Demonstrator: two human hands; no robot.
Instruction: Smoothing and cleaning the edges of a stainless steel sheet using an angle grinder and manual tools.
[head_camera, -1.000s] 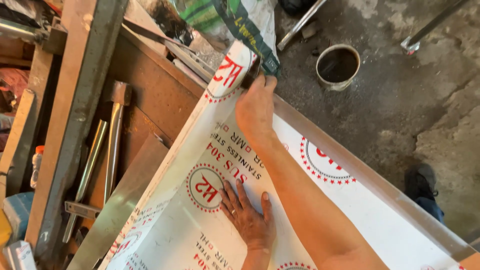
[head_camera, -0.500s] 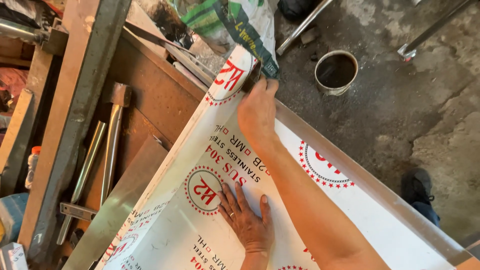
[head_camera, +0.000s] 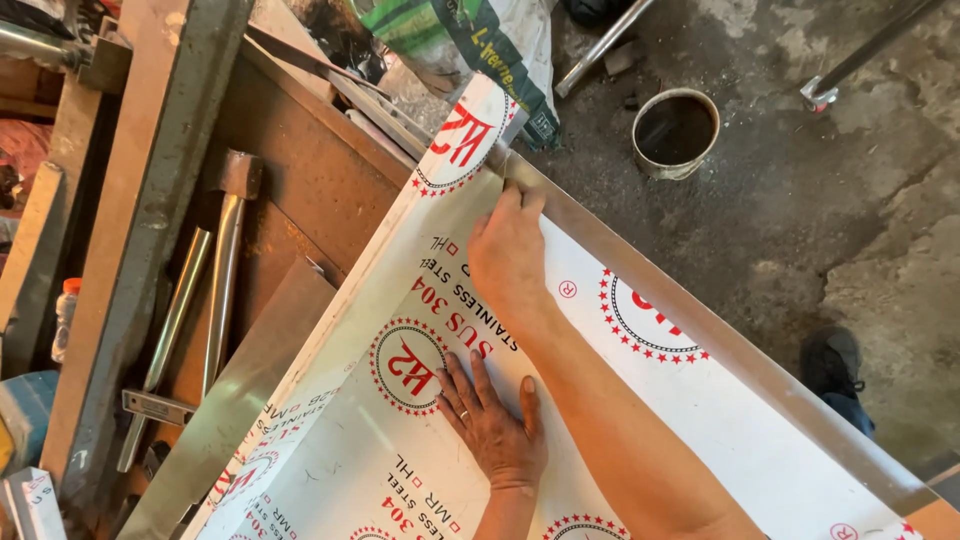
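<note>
A long steel sheet (head_camera: 760, 420) wrapped in white protective film (head_camera: 400, 470) with red round marks runs from the lower left to the upper middle. Along its right side a bare metal flange (head_camera: 700, 330) is folded up. My left hand (head_camera: 492, 422) lies flat on the film, palm down and fingers spread, with a ring on one finger. My right hand (head_camera: 505, 250) reaches further up the sheet. Its fingertips are curled at the film's edge beside the flange, near the far corner, and seem to pinch the film there.
A rusty workbench (head_camera: 300, 180) on the left carries a steel beam (head_camera: 150, 200), two metal pipes (head_camera: 225, 270) and a flat steel strip (head_camera: 240, 400). On the concrete floor stand an empty tin can (head_camera: 675, 130) and a green-and-white sack (head_camera: 480, 40). A dark shoe (head_camera: 838, 368) shows at right.
My right hand has crept slightly further up towards the far corner of the sheet. My left hand stays flat in the same spot.
</note>
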